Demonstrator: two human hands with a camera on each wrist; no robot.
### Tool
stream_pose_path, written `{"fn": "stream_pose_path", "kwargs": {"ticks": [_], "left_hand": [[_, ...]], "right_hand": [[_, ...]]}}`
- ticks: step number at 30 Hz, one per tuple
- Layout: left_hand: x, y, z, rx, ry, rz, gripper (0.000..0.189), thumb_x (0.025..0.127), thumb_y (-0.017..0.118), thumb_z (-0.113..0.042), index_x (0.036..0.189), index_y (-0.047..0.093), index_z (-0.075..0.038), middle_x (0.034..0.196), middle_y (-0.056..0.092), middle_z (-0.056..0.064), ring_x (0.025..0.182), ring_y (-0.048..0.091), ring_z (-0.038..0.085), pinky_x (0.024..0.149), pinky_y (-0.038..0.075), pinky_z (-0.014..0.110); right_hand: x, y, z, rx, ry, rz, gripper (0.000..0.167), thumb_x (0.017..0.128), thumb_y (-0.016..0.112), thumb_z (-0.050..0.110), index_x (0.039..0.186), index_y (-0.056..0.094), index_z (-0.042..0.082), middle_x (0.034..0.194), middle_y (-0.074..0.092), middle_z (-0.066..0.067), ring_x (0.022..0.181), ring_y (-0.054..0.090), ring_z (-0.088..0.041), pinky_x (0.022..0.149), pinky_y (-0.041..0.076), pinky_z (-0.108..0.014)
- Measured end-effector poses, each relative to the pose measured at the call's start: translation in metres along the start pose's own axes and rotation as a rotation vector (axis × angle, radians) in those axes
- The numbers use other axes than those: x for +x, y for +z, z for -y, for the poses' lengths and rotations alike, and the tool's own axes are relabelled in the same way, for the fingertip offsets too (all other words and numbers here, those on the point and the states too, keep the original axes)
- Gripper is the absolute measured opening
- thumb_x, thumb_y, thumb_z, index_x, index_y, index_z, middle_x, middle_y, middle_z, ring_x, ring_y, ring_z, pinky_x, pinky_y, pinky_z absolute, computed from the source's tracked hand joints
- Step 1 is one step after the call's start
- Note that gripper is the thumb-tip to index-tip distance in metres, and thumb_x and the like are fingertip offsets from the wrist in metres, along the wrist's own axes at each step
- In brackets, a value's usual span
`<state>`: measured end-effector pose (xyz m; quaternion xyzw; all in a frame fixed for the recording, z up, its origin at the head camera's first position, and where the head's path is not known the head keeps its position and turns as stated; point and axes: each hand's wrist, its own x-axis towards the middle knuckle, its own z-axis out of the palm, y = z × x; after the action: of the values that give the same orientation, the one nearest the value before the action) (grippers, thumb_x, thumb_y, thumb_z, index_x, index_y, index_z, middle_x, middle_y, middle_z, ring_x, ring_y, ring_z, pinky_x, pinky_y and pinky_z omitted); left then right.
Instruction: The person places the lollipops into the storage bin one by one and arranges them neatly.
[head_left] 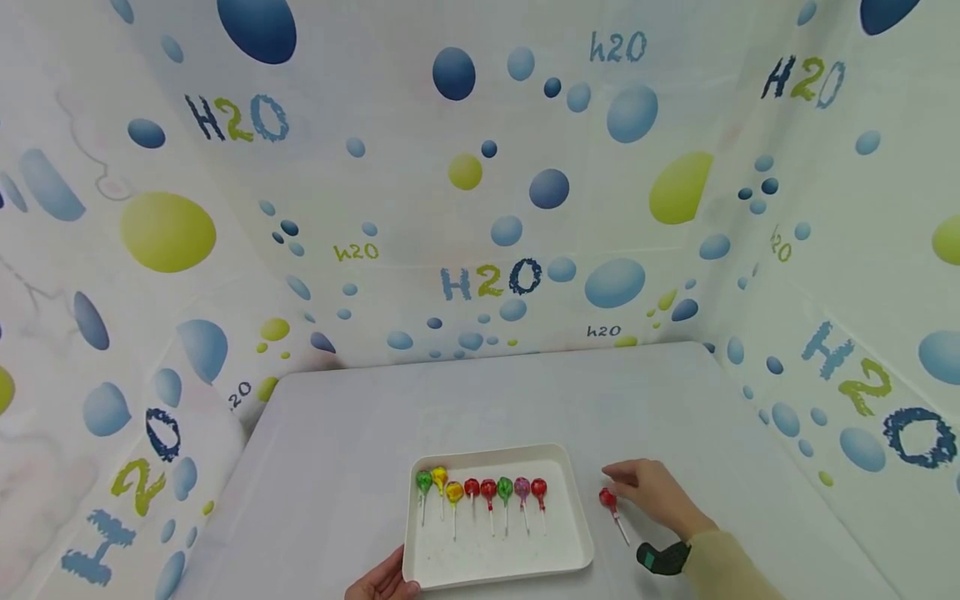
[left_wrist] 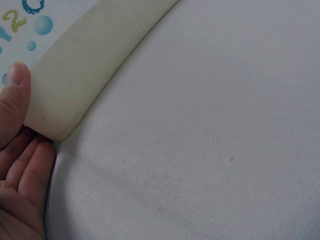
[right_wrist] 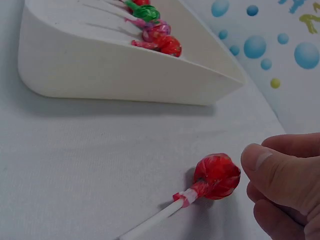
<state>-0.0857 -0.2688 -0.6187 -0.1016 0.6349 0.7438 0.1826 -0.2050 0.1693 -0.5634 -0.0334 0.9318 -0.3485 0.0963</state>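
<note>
A white rectangular tray holds a row of lollipops with red, green, yellow and purple wrappers. My left hand grips the tray's near left corner; in the left wrist view the thumb lies against the tray wall and the fingers are under the corner. To the right of the tray, a red-wrapped lollipop lies on the table, its stick pointing toward me. My right hand is just beside that lollipop's head. In the right wrist view the thumb is close to the wrapper, with nothing between the fingers.
The table has a white cloth over it. Walls printed with blue and green drops and H2O lettering enclose it at the back and sides. A dark band sits on the right wrist.
</note>
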Motion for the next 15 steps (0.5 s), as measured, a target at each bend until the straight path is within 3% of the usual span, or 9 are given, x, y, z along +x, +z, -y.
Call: {"fn": "stream_pose_path", "kwargs": {"ticks": [6, 15], "left_hand": [[0.0005, -0.0012, -0.0011, -0.022, -0.018, -0.004, 0.102, 0.086, 0.084, -0.019, 0.152, 0.018, 0.02, 0.15, 0.045, 0.036, 0.129, 0.061, 0.041, 0.101, 0.061, 0.044], [-0.0002, -0.002, 0.0006, -0.019, 0.0, 0.026, 0.102, 0.086, 0.083, -0.02, 0.153, 0.016, 0.019, 0.152, 0.042, 0.036, 0.13, 0.061, 0.04, 0.102, 0.06, 0.044]], "right_hand": [[-0.0009, 0.0047, -0.0076, -0.006, 0.023, 0.044, 0.025, 0.087, 0.079, 0.007, 0.112, 0.079, 0.01, 0.115, 0.076, -0.006, 0.106, 0.071, -0.024, 0.094, 0.064, -0.046], [-0.0037, 0.0084, -0.0103, -0.053, -0.012, 0.015, 0.022, 0.086, 0.079, 0.006, 0.107, 0.08, 0.01, 0.109, 0.078, -0.004, 0.103, 0.072, -0.023, 0.093, 0.064, -0.046]]}}
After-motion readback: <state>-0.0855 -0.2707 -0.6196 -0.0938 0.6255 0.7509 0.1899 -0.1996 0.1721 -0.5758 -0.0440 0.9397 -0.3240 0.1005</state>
